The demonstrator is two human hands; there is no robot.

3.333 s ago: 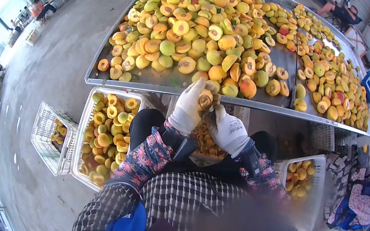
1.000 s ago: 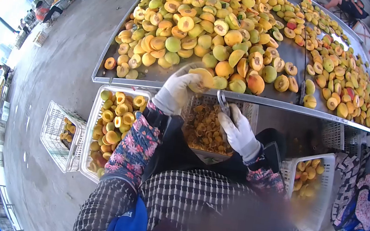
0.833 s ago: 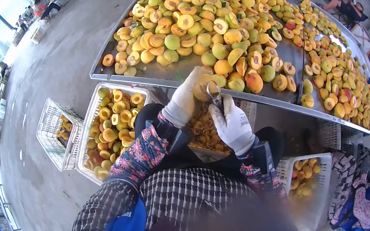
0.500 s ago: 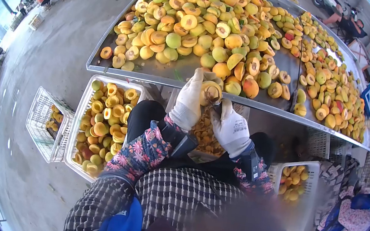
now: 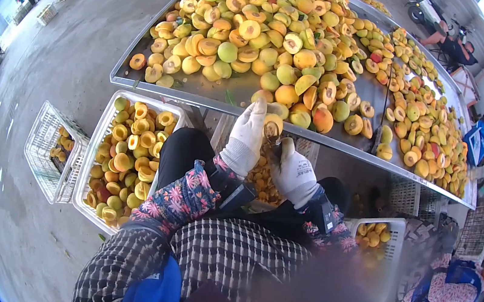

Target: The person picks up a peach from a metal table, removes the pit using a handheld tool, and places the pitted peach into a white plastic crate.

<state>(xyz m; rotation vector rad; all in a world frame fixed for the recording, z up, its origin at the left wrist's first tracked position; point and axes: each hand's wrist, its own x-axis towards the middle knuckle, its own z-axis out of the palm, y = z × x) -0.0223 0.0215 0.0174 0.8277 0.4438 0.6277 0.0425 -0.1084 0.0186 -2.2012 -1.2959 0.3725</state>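
Note:
My left hand point(image 5: 246, 137), in a white glove, grips a halved yellow fruit point(image 5: 273, 125) just in front of the metal table's edge point(image 5: 223, 107). The cut side of the fruit faces me. My right hand point(image 5: 295, 173), gloved too, is closed round a small dark tool point(image 5: 276, 149), whose tip is at the lower side of the fruit; its exact shape is hard to make out. Beyond my hands a large heap of halved fruit point(image 5: 249, 28) covers much of the table. Below them, more pieces point(image 5: 263, 178) lie between my knees.
A white crate point(image 5: 90, 168) of fruit halves stands left of my knees, with another crate point(image 5: 50, 178) beside it. At the right is a further fruit crate point(image 5: 395, 244), near a person's patterned clothing point(image 5: 455, 289). Other people sit in the background.
The view has shifted slightly. My right hand and the tool have moved a little down from the fruit, whose cut face shows more now. My left hand keeps its hold.

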